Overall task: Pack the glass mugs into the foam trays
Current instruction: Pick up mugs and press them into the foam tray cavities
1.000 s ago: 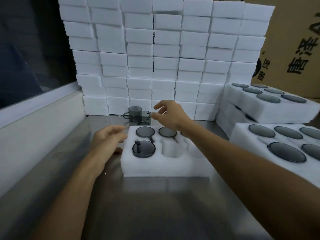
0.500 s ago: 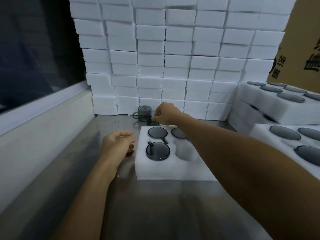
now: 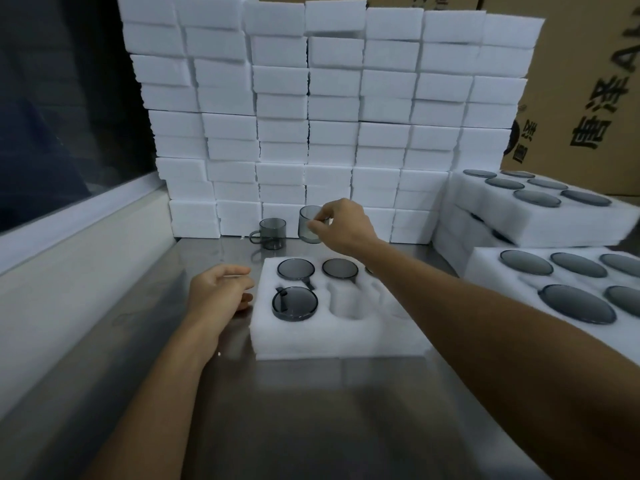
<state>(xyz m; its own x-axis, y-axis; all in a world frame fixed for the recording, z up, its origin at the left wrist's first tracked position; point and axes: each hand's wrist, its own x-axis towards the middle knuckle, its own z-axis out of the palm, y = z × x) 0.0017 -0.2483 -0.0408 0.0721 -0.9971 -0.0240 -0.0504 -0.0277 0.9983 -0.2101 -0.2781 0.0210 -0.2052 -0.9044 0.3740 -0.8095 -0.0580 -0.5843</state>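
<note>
— Smoky grey glass, all of it: how many mugs are already in the foam tray (image 3: 311, 344) on the steel table (image 3: 311, 427)?

— Three I can count for certain. Two sit in the far row, one near the left corner (image 3: 296, 269) and one beside it (image 3: 340, 268), and a third (image 3: 294, 303) fills the near-left pocket. A dark edge shows at the far right, mostly hidden by the forearm, so I cannot say whether that pocket is filled.

— And what is left?

— The near-middle pocket (image 3: 346, 301) is plainly bare foam, and the one to its right is covered by the arm. Beyond the tray, one loose mug (image 3: 272, 232) stands upright on the table, handle to the left. I judge this tray a little over halfway.

— The hands?

— The right hand (image 3: 341, 223) has fingers curled and pinching the rim of a second mug (image 3: 309, 224), held upright just beyond the tray's far edge; whether it is clear of the table I cannot tell. The left hand (image 3: 218, 292) rests just beside the tray's left wall, fingers loosely curled, holding nothing.

— Anything finished nearby?

— To the right, filled trays (image 3: 540, 220) are stacked, with another full one (image 3: 554, 289) in front. Behind stands a wall of white foam blocks (image 3: 332, 109) and a printed cardboard carton (image 3: 588, 98).
</note>
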